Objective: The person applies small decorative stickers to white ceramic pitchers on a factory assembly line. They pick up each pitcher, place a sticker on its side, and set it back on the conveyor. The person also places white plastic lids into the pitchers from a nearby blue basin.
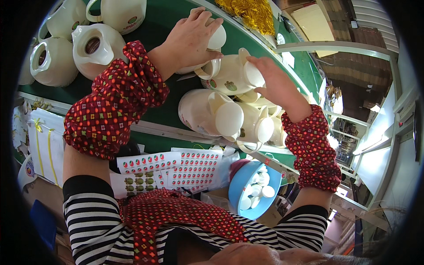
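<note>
My left hand (pixel 191 42) is closed over a cream jug at the back of the green bench, its fingers around the white round lid (pixel 217 39). My right hand (pixel 278 84) grips the white lid (pixel 254 74) of the neighbouring jug (pixel 224 73), thumb on the near side and fingers on the far side. That jug leans toward the right and has a small printed fruit picture on its body. Nearer me, a lidded cream jug (pixel 198 110) and another lidded jug (pixel 251 121) stand close together, with more partly hidden behind them.
Several cream jugs without lids (pixel 99 48) stand at the far left. Sticker sheets (pixel 194 168) lie along the near edge. A blue basin (pixel 252 212) near my body holds white lids (pixel 256 190). Gold tinsel (pixel 247 13) lies beyond the bench's far rail.
</note>
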A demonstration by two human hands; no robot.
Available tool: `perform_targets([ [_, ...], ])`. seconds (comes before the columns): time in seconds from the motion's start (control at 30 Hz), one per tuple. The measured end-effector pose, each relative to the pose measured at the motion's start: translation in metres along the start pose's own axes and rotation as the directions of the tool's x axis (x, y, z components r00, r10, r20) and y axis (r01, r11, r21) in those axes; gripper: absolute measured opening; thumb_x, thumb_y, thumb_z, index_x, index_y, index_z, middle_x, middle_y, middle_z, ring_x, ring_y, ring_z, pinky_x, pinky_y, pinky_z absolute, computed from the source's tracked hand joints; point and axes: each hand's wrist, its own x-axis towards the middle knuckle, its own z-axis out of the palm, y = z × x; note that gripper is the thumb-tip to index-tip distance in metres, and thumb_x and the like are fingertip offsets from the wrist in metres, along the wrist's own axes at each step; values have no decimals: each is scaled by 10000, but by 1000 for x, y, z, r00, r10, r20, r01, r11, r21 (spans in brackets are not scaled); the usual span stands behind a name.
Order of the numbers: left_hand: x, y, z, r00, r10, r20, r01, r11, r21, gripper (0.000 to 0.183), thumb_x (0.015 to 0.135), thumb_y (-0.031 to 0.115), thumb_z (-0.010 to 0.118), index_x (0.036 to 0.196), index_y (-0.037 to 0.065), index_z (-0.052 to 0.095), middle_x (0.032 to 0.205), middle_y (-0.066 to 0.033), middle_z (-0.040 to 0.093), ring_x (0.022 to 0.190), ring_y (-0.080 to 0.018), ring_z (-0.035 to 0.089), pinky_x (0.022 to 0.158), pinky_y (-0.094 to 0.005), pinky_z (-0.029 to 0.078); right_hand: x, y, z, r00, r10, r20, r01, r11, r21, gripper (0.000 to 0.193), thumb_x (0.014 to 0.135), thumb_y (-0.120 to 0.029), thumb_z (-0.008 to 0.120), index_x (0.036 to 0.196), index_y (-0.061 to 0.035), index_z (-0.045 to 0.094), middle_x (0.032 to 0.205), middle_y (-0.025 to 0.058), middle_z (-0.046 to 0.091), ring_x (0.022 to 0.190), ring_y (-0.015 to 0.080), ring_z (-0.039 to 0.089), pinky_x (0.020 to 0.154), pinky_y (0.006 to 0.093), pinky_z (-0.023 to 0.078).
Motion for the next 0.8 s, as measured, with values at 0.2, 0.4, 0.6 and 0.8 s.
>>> perform_targets([
  [0.2, 0, 1, 2, 1000, 15, 8, -15, 1000, -25, 904, 829, 486, 868, 1542, 61, 510, 1516, -200, 502, 1522, -391, 390, 1192, -508, 438, 13, -12, 6, 938, 339, 67, -341, 940, 21, 843, 932, -601, 729, 1402, 66, 521, 1092, 298, 729, 1004, 461, 739, 873, 504, 601],
  [0.4, 2, 2, -1, 998, -16, 68, 19, 999, -43, 1016, 796, 522, 881, 1593, 75, 436, 1559, -215, 458, 1553, -402, 342, 1213, -516, 412, 29, -40, 17, 762, 648, 19, -645, 760, -81, 918, 960, -747, 595, 1173, 145, 563, 910, 261, 769, 845, 438, 770, 754, 502, 620],
  [0.6, -14, -11, -8, 987, -39, -157, 10, 983, -184, 1454, 622, 497, 992, 1691, 40, 118, 1686, -280, 263, 1574, -452, 284, 1278, -504, 321, 55, -59, -23, 824, 565, 37, -555, 819, -141, 965, 962, -783, 557, 1326, 111, 564, 978, 268, 772, 900, 426, 774, 748, 492, 618],
  [0.8, -60, -7, 26, 938, -342, -60, 256, 798, -546, 1497, 531, 347, 1050, 1646, -79, 147, 1615, -309, 365, 1499, -469, 397, 1252, -487, 357, 113, -85, -33, 925, 349, -149, -321, 929, 183, 868, 940, -767, 585, 1333, 6, 638, 1122, 284, 752, 1040, 455, 740, 916, 503, 588],
])
